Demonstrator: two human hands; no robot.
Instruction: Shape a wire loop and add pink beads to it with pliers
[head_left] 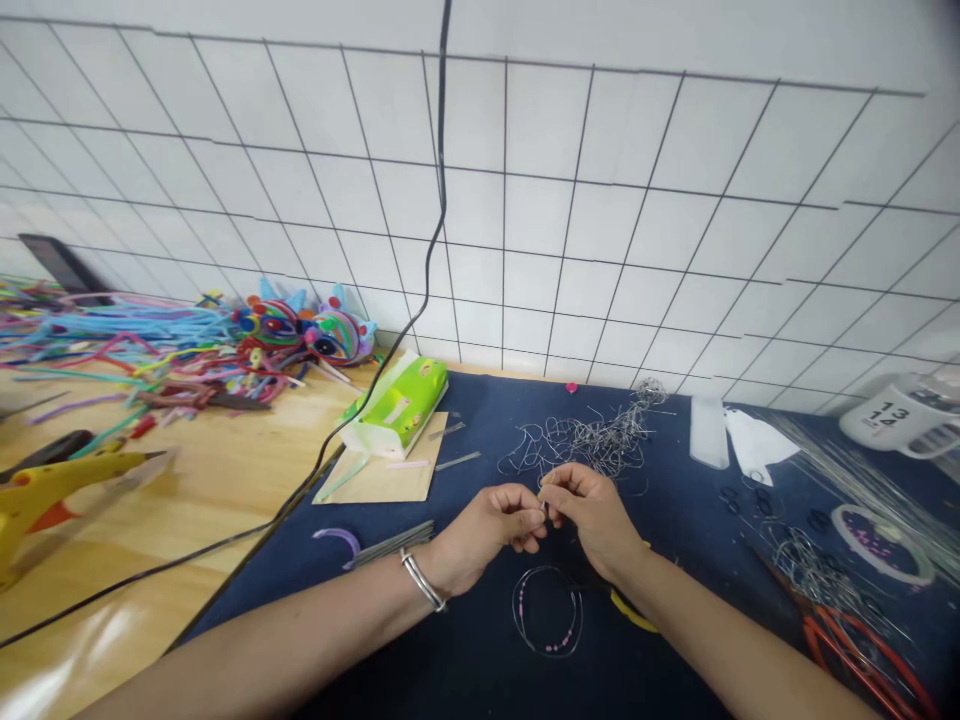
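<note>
My left hand (486, 532) and my right hand (592, 510) meet above the dark blue cloth (465, 640), fingertips pinched close together. Whatever small thing sits between them is mostly hidden by the fingers; a tiny light-coloured bit shows there. Just below my hands, a thin wire ring with pink beads (522, 598) lies on the cloth. Behind my fingertips spreads a tangle of thin silver wire (600, 440). A yellow-handled object (634, 612) is partly covered by my right forearm.
To the left are a yellow glue gun (60, 485), a heap of pipe cleaners (150, 340) and a green tissue pack (409, 405). A black cable (429, 270) hangs down across the table. Rightward lie red-handled pliers (847, 650), a bead dish (840, 520) and a white mug (892, 415).
</note>
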